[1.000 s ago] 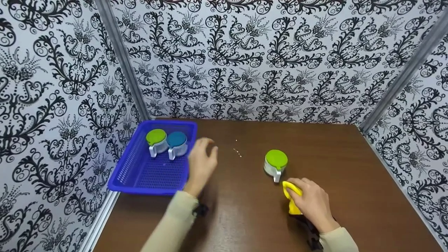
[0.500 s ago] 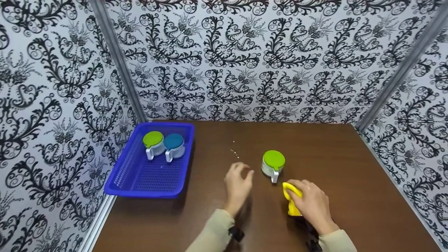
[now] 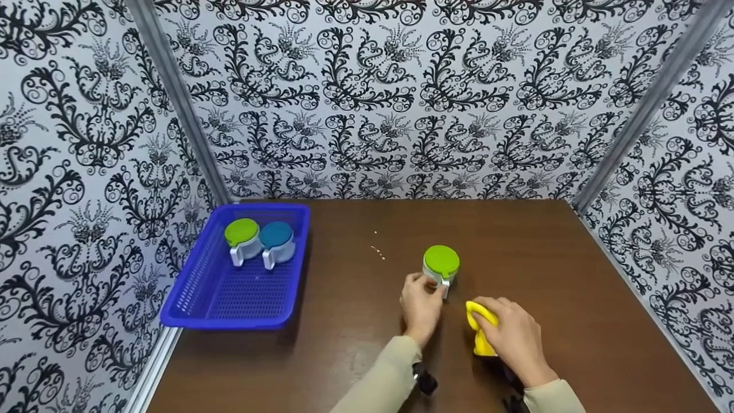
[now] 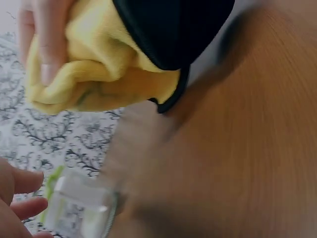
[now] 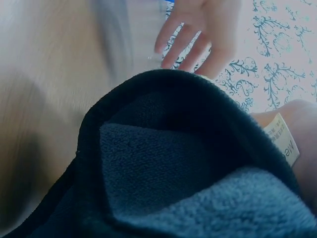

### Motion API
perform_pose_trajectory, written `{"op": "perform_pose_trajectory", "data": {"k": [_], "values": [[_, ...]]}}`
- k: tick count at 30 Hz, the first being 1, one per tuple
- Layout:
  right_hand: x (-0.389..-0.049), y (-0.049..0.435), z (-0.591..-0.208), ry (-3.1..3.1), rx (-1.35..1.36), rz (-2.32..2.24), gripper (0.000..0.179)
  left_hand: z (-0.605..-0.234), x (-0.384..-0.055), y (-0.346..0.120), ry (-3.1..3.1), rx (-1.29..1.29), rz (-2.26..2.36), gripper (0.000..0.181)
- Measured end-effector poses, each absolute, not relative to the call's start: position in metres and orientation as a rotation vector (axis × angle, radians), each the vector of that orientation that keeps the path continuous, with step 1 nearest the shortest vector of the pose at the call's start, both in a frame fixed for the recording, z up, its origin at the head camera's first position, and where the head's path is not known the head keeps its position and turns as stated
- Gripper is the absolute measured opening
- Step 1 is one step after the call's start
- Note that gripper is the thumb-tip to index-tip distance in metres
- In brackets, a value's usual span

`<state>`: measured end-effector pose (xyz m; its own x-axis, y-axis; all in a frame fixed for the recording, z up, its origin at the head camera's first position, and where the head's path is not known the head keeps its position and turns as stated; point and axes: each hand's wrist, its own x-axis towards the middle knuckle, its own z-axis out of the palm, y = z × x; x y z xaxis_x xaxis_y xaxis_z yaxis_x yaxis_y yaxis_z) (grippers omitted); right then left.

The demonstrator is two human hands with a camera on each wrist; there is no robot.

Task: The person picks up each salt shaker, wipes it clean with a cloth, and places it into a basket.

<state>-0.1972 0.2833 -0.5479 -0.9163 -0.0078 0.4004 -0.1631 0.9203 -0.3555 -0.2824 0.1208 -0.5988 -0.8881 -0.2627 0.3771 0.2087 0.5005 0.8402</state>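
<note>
A small clear jar with a green lid [image 3: 441,259] and a white handle stands upright on the brown table. My left hand [image 3: 421,307] is at its near side, fingers spread around the handle; in the left wrist view a small gap shows between the fingers and the jar [image 4: 81,208]. To the right, my right hand [image 3: 515,338] grips a folded yellow cloth [image 3: 484,344] just above the table. The left wrist view shows the black edging of this cloth [image 4: 99,59]. Its dark, fuzzy side [image 5: 158,168] fills much of the right wrist view, with a label [image 5: 283,139] on it.
At the left stands a blue plastic basket [image 3: 223,324] holding a green-lidded jar [image 3: 241,230] and a blue-lidded jar [image 3: 276,234], side by side at its back. White crumbs [image 3: 377,251] lie mid-table. Patterned walls [image 3: 367,115] enclose the table's back and sides.
My left hand has moved right, from beside the basket to the green-lidded jar on the table. The right hand stays nearly in place with the yellow cloth. The head view has shifted slightly.
</note>
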Motion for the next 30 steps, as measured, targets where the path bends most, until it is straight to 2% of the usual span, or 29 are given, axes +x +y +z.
{"op": "perform_pose_trajectory", "data": {"k": [8, 14, 30], "values": [[-0.195, 0.285, -0.55, -2.715, 0.082, 0.555, 0.025, -0.608, -0.289, 0.147, -2.354, 0.211, -1.244, 0.029], [-0.193, 0.286, -0.553, -2.692, 0.084, 0.563, 0.025, -0.613, -0.293, 0.151, -2.364, 0.249, -1.186, 0.018], [-0.195, 0.275, -0.56, -2.693, 0.123, 0.548, 0.026, -0.599, -0.291, 0.099, -2.448, 0.051, -1.267, 0.021]]}}
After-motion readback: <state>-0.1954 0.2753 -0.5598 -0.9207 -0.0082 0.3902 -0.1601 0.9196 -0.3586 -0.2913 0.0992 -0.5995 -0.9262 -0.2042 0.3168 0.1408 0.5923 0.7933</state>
